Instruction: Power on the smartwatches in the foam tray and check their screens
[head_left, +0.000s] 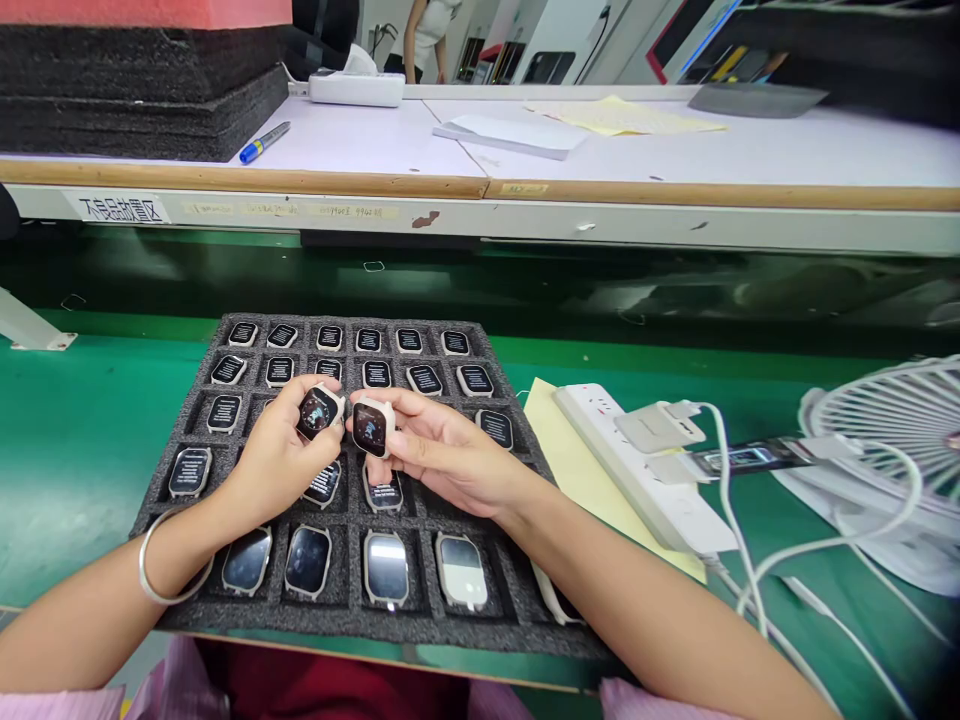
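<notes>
My left hand (289,440) grips a smartwatch (318,411) without a strap, its lit screen facing me. Close beside it, a second smartwatch (371,427) is pinched between the thumb and fingers of my right hand (442,445), its screen also lit. Both are held over a black foam tray (345,617) divided into compartments. Several more watch bodies lie in it; those in the back rows, such as one watch (475,380), show white text. Along the front row the screens are dark or reflecting, as on this watch (386,570). My hands and forearms cover part of the tray.
Right of the tray, a white power strip (637,470) with plugged-in chargers rests on yellow paper (551,425). White cables (757,580) and a fan (892,430) stand farther right. A raised shelf (675,195) at the back bears foam blocks (142,95), a pen (265,143) and papers. Someone stands beyond it.
</notes>
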